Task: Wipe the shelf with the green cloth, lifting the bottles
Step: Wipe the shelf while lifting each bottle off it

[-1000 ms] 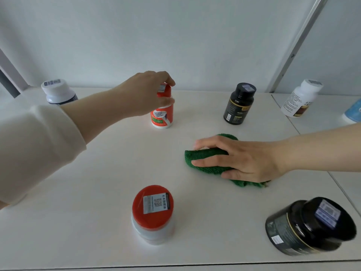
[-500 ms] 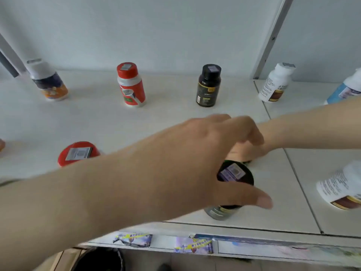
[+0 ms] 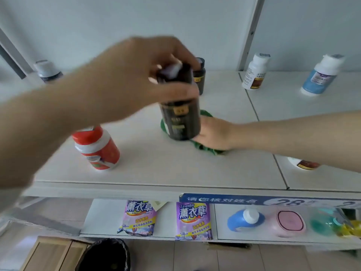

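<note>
My left hand grips the lid of a large black jar and holds it in the air above the white shelf. Beneath and behind the jar, my right hand presses flat on the green cloth, which is mostly hidden by the jar and the hand. A red-and-white bottle with a red lid stands near the shelf's front left. A small black bottle stands at the back, partly behind the lifted jar.
A dark bottle with a white cap stands at the back left. On the right panel stand a white bottle, a blue-and-white bottle and a jar half under my right arm. The lower shelf holds detergent bags and bottles. A black bin is on the floor.
My left hand has closed on the black jar's lid and lifted it off the shelf. My right hand has slid the green cloth under where the jar stood. The view tilted down.
</note>
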Action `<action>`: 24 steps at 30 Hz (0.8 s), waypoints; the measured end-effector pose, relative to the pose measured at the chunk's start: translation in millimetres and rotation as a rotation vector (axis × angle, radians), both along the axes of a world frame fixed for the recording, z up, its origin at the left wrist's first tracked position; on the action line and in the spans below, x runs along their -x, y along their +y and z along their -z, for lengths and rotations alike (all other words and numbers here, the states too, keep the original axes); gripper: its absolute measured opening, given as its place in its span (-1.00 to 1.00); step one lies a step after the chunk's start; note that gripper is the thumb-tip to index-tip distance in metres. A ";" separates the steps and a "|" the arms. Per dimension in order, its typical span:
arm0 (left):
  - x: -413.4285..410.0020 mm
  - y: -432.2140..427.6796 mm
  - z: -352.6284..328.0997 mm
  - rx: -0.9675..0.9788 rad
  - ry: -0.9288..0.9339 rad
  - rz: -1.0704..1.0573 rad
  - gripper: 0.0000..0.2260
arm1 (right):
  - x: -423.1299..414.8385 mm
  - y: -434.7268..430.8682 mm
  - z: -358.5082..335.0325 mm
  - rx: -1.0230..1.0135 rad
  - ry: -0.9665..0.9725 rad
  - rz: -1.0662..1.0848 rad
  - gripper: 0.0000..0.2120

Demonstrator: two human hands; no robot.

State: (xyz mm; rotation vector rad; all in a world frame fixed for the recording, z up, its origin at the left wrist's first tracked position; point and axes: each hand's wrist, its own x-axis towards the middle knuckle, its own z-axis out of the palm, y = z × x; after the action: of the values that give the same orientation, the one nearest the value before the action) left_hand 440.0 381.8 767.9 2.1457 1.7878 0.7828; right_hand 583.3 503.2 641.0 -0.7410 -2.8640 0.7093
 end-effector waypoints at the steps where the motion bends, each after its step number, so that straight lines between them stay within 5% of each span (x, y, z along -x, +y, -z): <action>1: 5.7 0.5 -7.5 -0.027 -0.003 -0.031 -0.66 | -4.1 -14.9 0.1 0.030 0.041 -0.065 -0.60; 6: 17.7 2.0 -15.1 -0.087 -0.012 -0.118 -0.75 | -38.4 -83.6 -5.4 0.173 0.091 -0.139 -0.57; 10: 20.9 -0.5 -5.7 -0.009 -0.059 -0.112 -0.76 | -53.0 -96.7 -27.4 0.344 0.138 0.070 -0.48; 13: 20.0 -0.1 4.5 0.022 -0.048 -0.089 -0.73 | -54.4 -59.3 -32.1 0.218 0.253 0.401 -0.56; 16: 15.5 2.3 16.9 0.058 -0.032 -0.053 -0.72 | -43.6 -14.8 -18.4 0.013 0.121 0.597 -0.56; 24: 20.1 11.5 22.8 0.049 0.004 -0.022 -0.71 | -43.1 -93.1 0.7 0.075 0.147 0.153 -0.56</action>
State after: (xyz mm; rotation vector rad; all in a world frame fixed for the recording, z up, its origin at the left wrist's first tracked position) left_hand 419.9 393.2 745.1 2.1019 1.8158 0.7325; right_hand 626.4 410.1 640.3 -0.8675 -2.6292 0.8168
